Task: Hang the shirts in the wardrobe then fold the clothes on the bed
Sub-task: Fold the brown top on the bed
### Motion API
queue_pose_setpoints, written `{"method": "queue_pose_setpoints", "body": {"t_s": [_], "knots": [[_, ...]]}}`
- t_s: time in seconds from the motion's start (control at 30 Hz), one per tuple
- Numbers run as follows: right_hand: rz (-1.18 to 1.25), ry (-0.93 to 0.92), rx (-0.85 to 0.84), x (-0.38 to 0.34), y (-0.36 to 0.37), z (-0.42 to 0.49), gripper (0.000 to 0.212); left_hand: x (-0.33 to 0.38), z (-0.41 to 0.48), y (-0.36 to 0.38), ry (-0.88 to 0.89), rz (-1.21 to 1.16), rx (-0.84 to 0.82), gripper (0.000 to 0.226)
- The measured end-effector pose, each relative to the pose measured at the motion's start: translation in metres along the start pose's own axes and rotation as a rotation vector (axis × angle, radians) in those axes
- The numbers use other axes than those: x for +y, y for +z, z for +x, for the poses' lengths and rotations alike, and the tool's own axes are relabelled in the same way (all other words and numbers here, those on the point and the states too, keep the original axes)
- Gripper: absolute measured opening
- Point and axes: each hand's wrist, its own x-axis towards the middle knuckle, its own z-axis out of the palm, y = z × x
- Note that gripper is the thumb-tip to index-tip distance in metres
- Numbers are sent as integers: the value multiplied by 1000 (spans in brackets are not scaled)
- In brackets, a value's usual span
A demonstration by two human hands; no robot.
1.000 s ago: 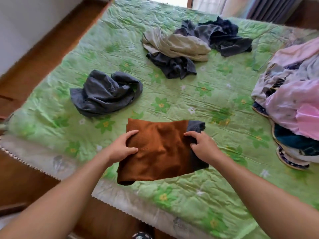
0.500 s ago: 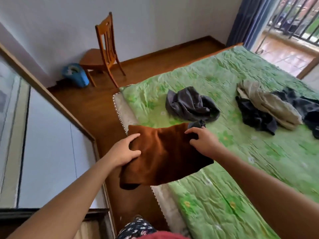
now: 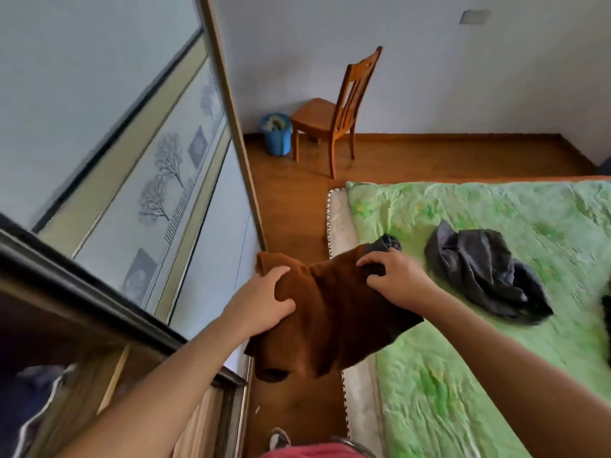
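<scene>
Folded brown garment point(image 3: 334, 319) held in both my hands

My left hand point(image 3: 261, 302) and right hand point(image 3: 393, 279) each have fingers point(image 3: 372, 259) curled over its top edge, gripping it in the air above the bed point(image 3: 463, 375) edge and the floor point(image 3: 291, 206) beside the wardrobe point(image 3: 132, 160). A crumpled dark grey garment point(image 3: 479, 272) lies on the bed.
</scene>
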Motion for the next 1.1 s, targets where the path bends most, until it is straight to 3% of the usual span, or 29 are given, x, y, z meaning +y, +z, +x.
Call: {"method": "queue_pose_setpoints", "body": {"t_s": [0.37,0.7,0.83,1.1], "knots": [[-185,-381,-323,-73,41,50,36,-43,-81,13,-391,-181,144,79],[-233,-794,-569,-175,77,10,38,-61,-215,15,-705,-360,372,70],[-301,-931,-589,-221,91,-26,40,-62,-277,7,-767,-430,432,72],[-256,-1114,-584,-277,80,-81,37,-38,-363,-9,-860,-354,542,73]]}}
